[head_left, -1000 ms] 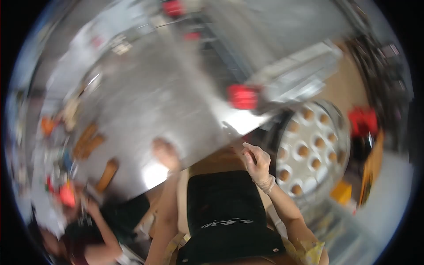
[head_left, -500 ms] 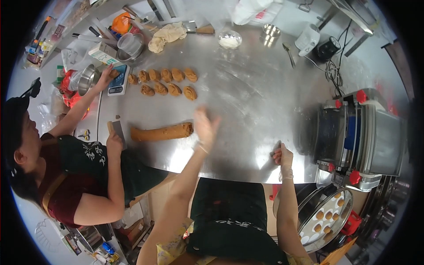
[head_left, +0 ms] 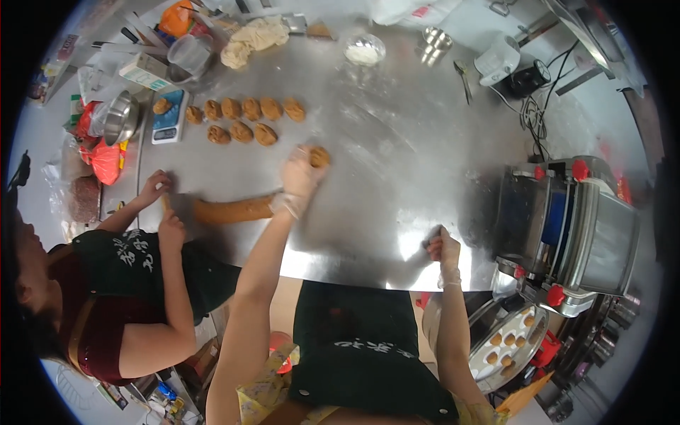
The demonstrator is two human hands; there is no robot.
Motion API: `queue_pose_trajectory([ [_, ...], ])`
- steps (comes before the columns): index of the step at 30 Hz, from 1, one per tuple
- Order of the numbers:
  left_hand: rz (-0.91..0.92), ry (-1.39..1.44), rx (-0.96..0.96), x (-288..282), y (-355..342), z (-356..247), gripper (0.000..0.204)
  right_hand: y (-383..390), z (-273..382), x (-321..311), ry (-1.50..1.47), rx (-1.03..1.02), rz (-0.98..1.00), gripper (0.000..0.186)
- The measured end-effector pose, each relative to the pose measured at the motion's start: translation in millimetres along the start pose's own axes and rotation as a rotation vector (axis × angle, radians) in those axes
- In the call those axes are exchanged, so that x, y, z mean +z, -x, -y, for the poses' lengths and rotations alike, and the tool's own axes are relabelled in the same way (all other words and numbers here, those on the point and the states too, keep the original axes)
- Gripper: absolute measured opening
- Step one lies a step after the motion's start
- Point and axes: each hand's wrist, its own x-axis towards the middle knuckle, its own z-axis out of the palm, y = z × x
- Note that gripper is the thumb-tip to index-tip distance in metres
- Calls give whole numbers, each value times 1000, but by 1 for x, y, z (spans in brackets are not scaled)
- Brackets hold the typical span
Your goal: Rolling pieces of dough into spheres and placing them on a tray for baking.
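Note:
Near the middle of the steel table, my left hand (head_left: 301, 175) is closed around a brown dough piece (head_left: 319, 156), wearing a clear plastic glove. Its wrist passes over the right end of a long dough log (head_left: 230, 210). Beyond it, several lumpy dough pieces (head_left: 271, 108) lie in two rows. My right hand (head_left: 445, 249) is curled at the table's front right; whatever its fingers hold, if anything, is hidden. At my left a co-worker's hand (head_left: 171, 228) grips a scraper beside the log, the other hand (head_left: 154, 187) close by. One dough piece (head_left: 163, 106) sits on a digital scale (head_left: 168, 132).
A metal machine with red knobs (head_left: 567, 219) stands at the right. Below it is a round tray (head_left: 511, 354) of small dough balls on white papers. A bowl of white powder (head_left: 365, 51), a metal cup (head_left: 435, 42) and a cloth (head_left: 255, 40) line the back. A steel bowl (head_left: 121, 119) stands left.
My left hand has reached away from me and taken the right-end dough piece from the nearer row. The co-worker's hand has left the dough on the scale and come back near the scraper.

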Motion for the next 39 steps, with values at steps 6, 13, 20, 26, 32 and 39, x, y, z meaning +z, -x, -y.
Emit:
queue_pose_trajectory([
  [6,217,162,236,92,147,-126,49,40,9,54,274,-542,-181,30],
  [13,329,327,-48,95,178,-127,65,36,25,109,869,-1147,-296,20],
  [20,-74,279,-195,79,169,-79,48,20,25,115,893,-1290,-331,13],
  [26,-249,153,-59,87,170,-72,41,17,35,122,764,-1165,-217,9],
  [32,-232,111,-64,90,164,-74,34,-9,55,128,905,-1278,-217,18],
  [39,-220,94,-107,90,169,-77,31,39,28,135,934,-1488,-205,18],
])
